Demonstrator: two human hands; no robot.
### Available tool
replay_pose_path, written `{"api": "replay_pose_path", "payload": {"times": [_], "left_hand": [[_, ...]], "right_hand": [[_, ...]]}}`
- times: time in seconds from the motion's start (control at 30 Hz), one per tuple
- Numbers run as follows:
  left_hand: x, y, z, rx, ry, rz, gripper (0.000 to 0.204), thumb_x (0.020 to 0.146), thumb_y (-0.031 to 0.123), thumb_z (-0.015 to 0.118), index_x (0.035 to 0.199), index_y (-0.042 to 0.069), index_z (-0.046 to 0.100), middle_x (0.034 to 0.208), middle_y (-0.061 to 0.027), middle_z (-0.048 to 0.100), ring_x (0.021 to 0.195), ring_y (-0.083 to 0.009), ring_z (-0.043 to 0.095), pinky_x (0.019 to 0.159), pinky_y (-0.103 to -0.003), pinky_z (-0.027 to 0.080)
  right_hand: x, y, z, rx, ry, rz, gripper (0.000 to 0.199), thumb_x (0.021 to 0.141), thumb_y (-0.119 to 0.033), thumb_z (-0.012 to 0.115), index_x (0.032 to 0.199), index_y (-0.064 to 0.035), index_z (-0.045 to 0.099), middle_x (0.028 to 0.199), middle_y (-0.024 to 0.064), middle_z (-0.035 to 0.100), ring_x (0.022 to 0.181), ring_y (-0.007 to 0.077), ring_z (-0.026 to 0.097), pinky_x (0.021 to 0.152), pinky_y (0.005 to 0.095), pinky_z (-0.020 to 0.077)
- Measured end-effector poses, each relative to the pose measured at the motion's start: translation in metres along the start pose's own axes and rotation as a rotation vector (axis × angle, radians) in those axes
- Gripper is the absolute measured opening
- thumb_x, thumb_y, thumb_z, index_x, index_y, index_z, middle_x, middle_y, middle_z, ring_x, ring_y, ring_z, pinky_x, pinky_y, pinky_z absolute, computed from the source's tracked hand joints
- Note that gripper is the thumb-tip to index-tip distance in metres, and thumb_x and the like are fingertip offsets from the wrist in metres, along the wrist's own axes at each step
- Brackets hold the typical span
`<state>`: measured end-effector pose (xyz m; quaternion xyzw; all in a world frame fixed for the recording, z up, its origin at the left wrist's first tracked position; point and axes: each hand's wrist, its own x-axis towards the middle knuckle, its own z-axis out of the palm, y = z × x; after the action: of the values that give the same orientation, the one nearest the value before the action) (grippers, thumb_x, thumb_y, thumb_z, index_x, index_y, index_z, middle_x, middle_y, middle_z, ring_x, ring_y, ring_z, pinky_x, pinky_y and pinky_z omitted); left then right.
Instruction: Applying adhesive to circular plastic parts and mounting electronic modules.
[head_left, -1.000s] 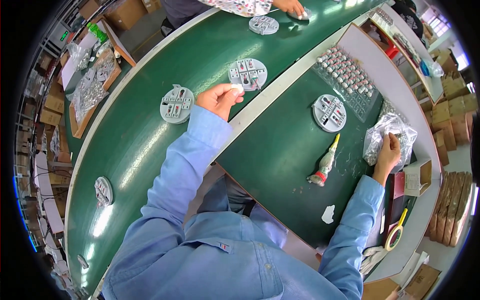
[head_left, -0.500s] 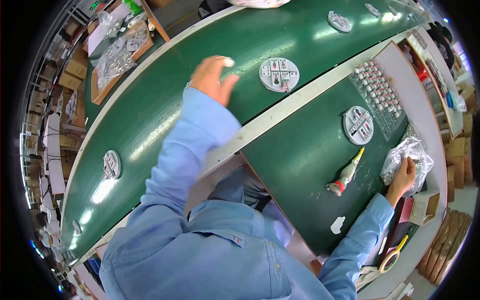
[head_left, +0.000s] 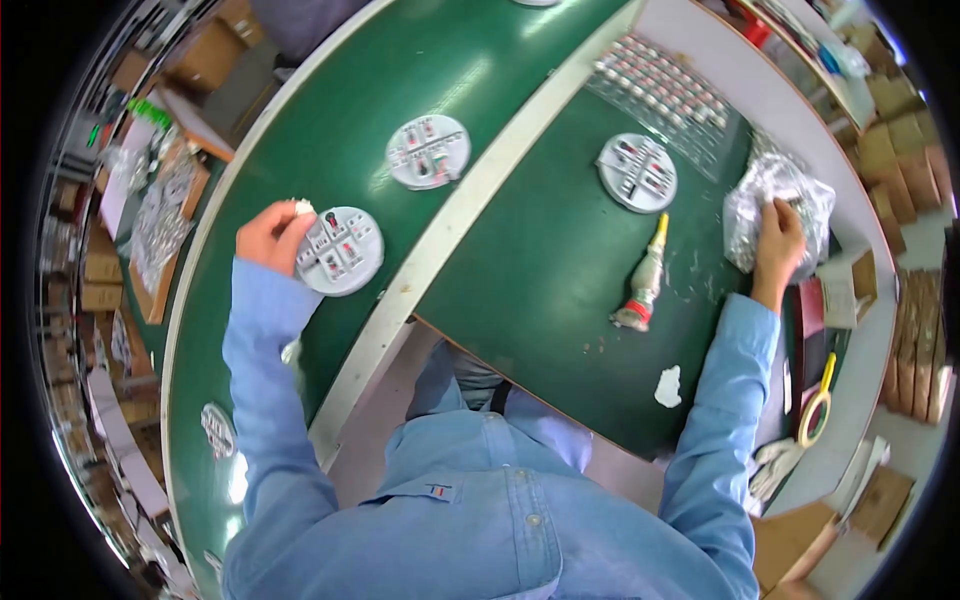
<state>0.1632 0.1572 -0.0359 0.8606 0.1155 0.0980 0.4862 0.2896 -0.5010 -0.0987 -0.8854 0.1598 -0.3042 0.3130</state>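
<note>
A person leans over a green bench (head_left: 520, 290). At nine o'clock, the left hand (head_left: 270, 235) grips the edge of a round grey fixture plate (head_left: 340, 250). At three o'clock, the right hand (head_left: 778, 240) clutches a crinkled clear plastic bag (head_left: 775, 190).

The site was a factory assembly line. A long green conveyor belt (head_left: 330, 110) carried round grey fixtures (head_left: 428, 151) just beyond the left hand (head_left: 272, 236). Rows of small components (head_left: 665, 85) lay beyond the right hand (head_left: 779, 242), with stacked cardboard boxes (head_left: 915, 345) outside it.
</note>
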Motion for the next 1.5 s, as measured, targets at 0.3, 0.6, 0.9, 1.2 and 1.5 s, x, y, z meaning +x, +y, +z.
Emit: {"api": "replay_pose_path", "payload": {"times": [0.3, 0.6, 0.9, 1.2, 1.5], "left_hand": [[-0.058, 0.076, 0.184, 0.057, 0.043, 0.593, 0.013, 0.09, 0.004, 0.076, 0.101, -0.001, 0.071, 0.093, -0.014, 0.073, 0.086, -0.0323, 0.07, 0.075, -0.039, 0.055], [-0.066, 0.073, 0.198, 0.036, -0.102, 0.361, 0.042, 0.088, 0.01, 0.08, 0.125, 0.0, 0.062, 0.122, -0.0186, 0.068, 0.106, -0.0343, 0.067, 0.088, -0.043, 0.054], [-0.045, 0.068, 0.195, 0.18, -0.365, 0.722, 0.101, 0.064, 0.028, 0.097, 0.147, 0.0, 0.048, 0.143, -0.0221, 0.055, 0.138, -0.0429, 0.049, 0.114, -0.051, 0.042], [-0.048, 0.066, 0.197, 0.114, -0.349, 0.68, 0.104, 0.058, 0.027, 0.099, 0.146, 0.0, 0.05, 0.142, -0.0224, 0.056, 0.135, -0.043, 0.052, 0.114, -0.05, 0.043], [-0.038, 0.055, 0.155, 0.104, -0.15, 0.615, 0.082, 0.07, 0.025, 0.093, 0.137, -0.001, 0.055, 0.135, -0.0219, 0.059, 0.127, -0.0424, 0.056, 0.109, -0.05, 0.045]], "right_hand": [[-0.002, -0.009, 0.007, 0.235, 0.012, 0.098, 0.031, 0.095, -0.018, 0.075, 0.119, 0.002, 0.075, 0.107, 0.0108, 0.078, 0.096, 0.0165, 0.071, 0.088, 0.0298, 0.0546], [-0.006, -0.065, -0.019, 0.345, 0.232, -0.041, 0.027, 0.094, -0.013, 0.075, 0.115, 0.0039, 0.075, 0.103, 0.0096, 0.077, 0.093, 0.0151, 0.071, 0.087, 0.0287, 0.0556], [-0.176, -0.2, -0.008, 0.299, -0.626, -0.462, 0.019, 0.083, -0.002, 0.078, 0.102, -0.005, 0.076, 0.094, 0.0122, 0.073, 0.09, 0.0283, 0.071, 0.079, 0.037, 0.0569], [-0.191, -0.207, -0.005, 0.118, -0.444, -0.769, 0.018, 0.082, -0.001, 0.078, 0.1, -0.0022, 0.075, 0.103, 0.0109, 0.073, 0.095, 0.0311, 0.068, 0.081, 0.0392, 0.0564], [-0.198, -0.205, -0.001, 0.201, -0.482, -0.71, 0.018, 0.082, 0.001, 0.079, 0.1, -0.0011, 0.075, 0.103, 0.0111, 0.073, 0.096, 0.0314, 0.068, 0.084, 0.0391, 0.0553]]}}
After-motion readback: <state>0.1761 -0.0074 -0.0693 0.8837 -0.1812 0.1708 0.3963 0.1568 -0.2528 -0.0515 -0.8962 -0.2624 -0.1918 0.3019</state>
